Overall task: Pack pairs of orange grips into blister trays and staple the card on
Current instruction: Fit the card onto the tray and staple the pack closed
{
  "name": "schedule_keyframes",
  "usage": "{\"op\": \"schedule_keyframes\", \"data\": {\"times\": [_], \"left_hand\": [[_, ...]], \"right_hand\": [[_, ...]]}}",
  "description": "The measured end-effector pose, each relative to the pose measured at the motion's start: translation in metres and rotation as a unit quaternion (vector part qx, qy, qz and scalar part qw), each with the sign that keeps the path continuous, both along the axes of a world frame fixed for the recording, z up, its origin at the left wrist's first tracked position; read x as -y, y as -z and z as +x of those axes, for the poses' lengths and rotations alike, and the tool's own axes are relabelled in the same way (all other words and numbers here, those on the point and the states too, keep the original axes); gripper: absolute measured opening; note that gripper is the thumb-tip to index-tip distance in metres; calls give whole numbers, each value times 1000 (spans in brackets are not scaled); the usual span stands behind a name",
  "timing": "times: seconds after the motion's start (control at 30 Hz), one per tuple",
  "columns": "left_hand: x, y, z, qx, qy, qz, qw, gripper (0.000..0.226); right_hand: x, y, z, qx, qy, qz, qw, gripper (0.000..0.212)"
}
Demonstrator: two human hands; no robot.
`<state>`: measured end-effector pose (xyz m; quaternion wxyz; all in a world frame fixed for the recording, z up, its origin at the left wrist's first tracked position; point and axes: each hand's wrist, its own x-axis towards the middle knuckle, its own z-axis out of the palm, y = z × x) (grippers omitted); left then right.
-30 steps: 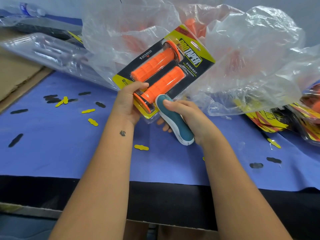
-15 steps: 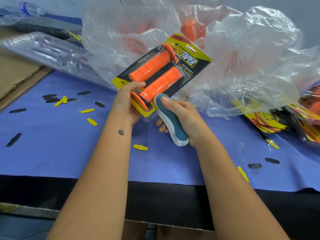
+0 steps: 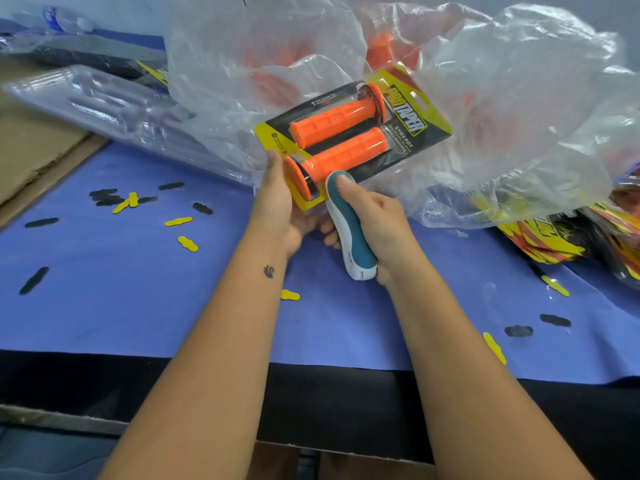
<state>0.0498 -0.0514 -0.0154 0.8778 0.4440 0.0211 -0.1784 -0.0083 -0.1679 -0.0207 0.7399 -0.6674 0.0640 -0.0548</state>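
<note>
With the left hand gripping the pack steady, the right hand, wrapped round the stapler, should squeeze squarely on the card's near edge.

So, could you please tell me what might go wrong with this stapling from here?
1. The left hand holds the blister pack right beside the stapler nose; the fingers under the card could get pinched or stapled.
2. The pack is held in the air, only by its near corner, so it may twist and the staple land crooked.
3. The loose plastic bag lies against the pack and could get caught.
</note>
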Motion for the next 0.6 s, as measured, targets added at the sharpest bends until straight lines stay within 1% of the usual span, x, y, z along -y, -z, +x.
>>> {"op": "schedule_keyframes", "data": {"times": [0.03,0.07,0.13,0.2,0.27,0.33,0.4,0.47,0.6], "left_hand": [[0,0,-1,-4,12,37,999,71],[1,0,-1,0,11,75,997,69],[1,0,-2,22,-18,125,992,56],[2,1,-4,52,-47,121,990,43],[2,1,-6,85,-41,106,990,32],[0,0,-6,98,-29,101,990,19],[0,1,-5,90,-18,87,992,18],[0,2,-6,85,-12,81,993,25],[-1,3,-5,90,-6,94,991,12]], "right_hand": [[0,0,1,-4,2,-1,1000,45],[-1,0,1,-7,3,-3,1000,46],[-1,0,2,-8,1,-5,1000,45],[0,0,2,-7,-3,-5,1000,45],[0,0,2,-6,-9,-5,1000,45],[0,0,2,-8,-11,-9,1000,47],[0,0,2,-10,-13,-13,1000,48],[2,-1,2,-15,-15,-20,1000,49],[4,-3,1,-29,-27,-41,998,50]]}}
